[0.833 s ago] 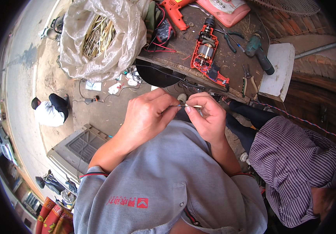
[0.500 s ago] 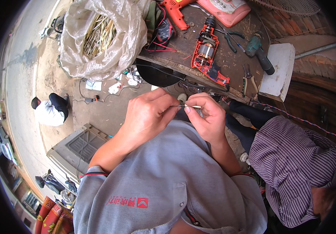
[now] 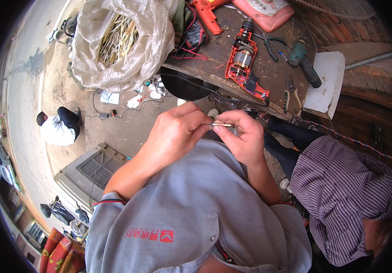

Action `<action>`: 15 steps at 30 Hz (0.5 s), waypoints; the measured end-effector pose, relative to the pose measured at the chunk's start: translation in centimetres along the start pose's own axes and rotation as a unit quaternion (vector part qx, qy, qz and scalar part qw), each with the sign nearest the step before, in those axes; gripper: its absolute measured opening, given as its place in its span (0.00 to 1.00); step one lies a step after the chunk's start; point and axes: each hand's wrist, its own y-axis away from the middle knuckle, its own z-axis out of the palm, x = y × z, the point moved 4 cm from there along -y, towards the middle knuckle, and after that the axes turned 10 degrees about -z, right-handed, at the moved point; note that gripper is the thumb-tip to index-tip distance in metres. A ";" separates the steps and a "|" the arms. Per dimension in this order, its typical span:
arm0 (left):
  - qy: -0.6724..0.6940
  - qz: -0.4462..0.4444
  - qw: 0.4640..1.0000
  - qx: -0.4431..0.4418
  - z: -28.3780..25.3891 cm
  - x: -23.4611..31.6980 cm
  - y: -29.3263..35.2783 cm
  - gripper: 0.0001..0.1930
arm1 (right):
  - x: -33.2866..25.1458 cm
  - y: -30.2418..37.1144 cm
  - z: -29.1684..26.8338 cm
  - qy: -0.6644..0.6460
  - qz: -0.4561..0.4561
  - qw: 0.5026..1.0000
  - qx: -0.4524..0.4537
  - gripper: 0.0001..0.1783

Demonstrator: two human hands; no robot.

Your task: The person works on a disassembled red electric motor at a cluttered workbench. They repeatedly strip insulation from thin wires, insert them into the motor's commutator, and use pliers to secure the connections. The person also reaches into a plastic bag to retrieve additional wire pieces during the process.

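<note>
In front of my chest, my left hand (image 3: 174,131) and my right hand (image 3: 244,136) come together at the fingertips. Between the right thumb and fingers is a thin pale tube-like piece (image 3: 223,125). My left hand pinches a thin bluish wire-like end (image 3: 212,124) that meets the pale piece; the rest of it is hidden by my fingers. Beyond my hands, on the worktable, lies an opened orange power tool (image 3: 241,61), its motor and gears bare.
On the worktable (image 3: 218,50) lie pliers (image 3: 271,48), wire cutters (image 3: 291,93), a green drill (image 3: 304,61) and a multimeter (image 3: 195,36). A plastic sack of thin strips (image 3: 155,50) stands at the left. One person in a checked shirt (image 3: 341,186) is close on my right; another (image 3: 59,128) crouches farther left.
The pale piece now lies flatter and shows more length between my fingertips. My right fingers have shifted slightly around it; both hands stay in nearly the same place.
</note>
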 end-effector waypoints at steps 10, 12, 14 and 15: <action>0.024 0.022 0.999 -0.025 -0.1 -0.8 -0.5 0.07 | -1.2 -1.3 -0.1 0.068 -0.002 0.997 -0.047 0.07; 0.018 0.029 0.999 -0.023 -0.6 -0.8 -0.3 0.07 | -1.2 -1.6 0.0 0.066 0.004 0.996 -0.064 0.06; 0.024 0.048 0.997 -0.056 -0.9 -0.8 -0.4 0.07 | -0.8 -1.5 -0.2 0.078 0.007 0.995 -0.064 0.05; 0.031 0.054 0.995 -0.076 -0.8 -0.8 -0.5 0.07 | -0.4 -1.3 -0.3 0.086 0.029 0.994 -0.063 0.07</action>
